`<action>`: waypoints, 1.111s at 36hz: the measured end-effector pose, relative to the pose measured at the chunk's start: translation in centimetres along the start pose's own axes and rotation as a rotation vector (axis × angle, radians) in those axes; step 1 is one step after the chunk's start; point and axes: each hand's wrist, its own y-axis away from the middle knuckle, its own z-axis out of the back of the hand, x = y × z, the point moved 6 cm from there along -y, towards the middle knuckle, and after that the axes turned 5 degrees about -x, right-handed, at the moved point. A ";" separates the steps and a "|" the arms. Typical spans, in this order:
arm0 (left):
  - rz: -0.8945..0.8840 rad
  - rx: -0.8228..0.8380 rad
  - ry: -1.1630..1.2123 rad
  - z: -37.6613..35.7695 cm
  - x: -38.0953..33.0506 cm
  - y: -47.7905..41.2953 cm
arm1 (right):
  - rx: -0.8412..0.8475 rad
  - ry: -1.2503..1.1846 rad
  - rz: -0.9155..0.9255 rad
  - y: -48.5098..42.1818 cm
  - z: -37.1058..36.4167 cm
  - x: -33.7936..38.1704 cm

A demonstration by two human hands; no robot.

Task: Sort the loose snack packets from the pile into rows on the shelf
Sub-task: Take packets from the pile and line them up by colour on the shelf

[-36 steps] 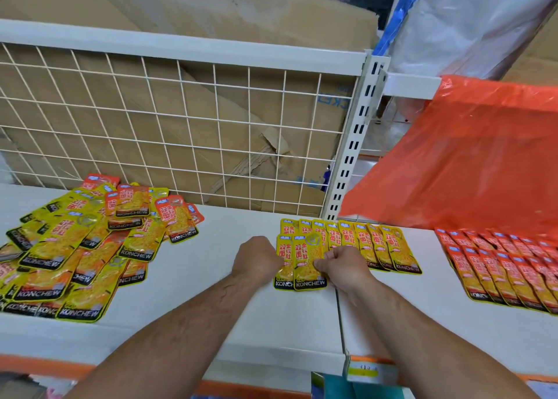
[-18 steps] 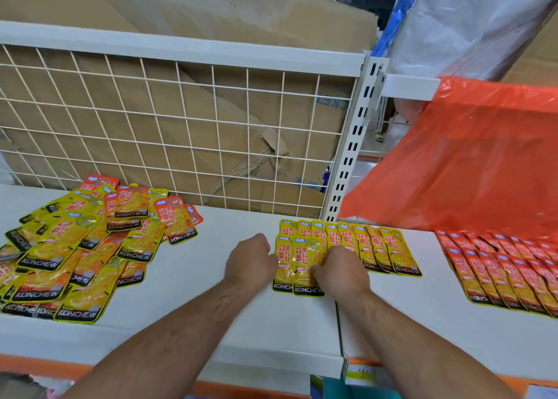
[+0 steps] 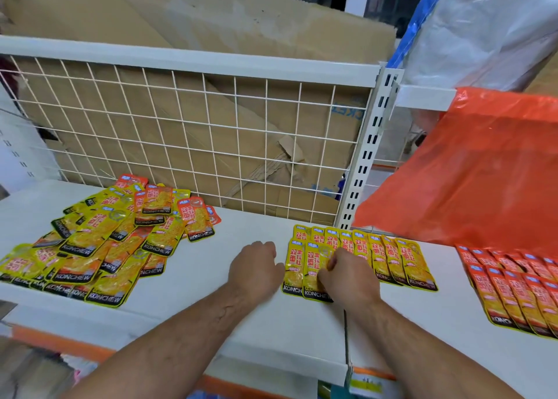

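Observation:
A loose pile of yellow and orange snack packets (image 3: 105, 241) lies on the left of the white shelf (image 3: 199, 281). At the centre a neat row of yellow packets (image 3: 389, 259) overlaps side by side, with two more yellow packets (image 3: 312, 262) laid in front at its left end. My right hand (image 3: 347, 278) lies on the front yellow packet with fingers curled, pinching it. My left hand (image 3: 255, 267) rests as a fist on the bare shelf just left of those packets, holding nothing.
Rows of red packets (image 3: 513, 290) fill the shelf at the right. An orange plastic bag (image 3: 471, 172) hangs over them. A white wire grid (image 3: 196, 139) and slotted upright post (image 3: 365, 157) back the shelf, with cardboard behind.
My left hand has drawn a little left, off the edge of the front packets. My right hand stays on the front yellow packet, shifted slightly.

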 end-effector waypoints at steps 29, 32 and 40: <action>0.107 -0.185 -0.164 6.8 10.8 1.6 | 0.140 0.047 0.575 0.8 -6.0 15.3; 0.093 -0.236 -0.185 8.1 12.9 -0.1 | 0.133 0.044 0.536 0.1 -7.1 17.9; 0.061 -0.299 -0.242 12.3 18.6 -5.8 | 0.143 -0.017 0.449 -2.9 -10.4 24.9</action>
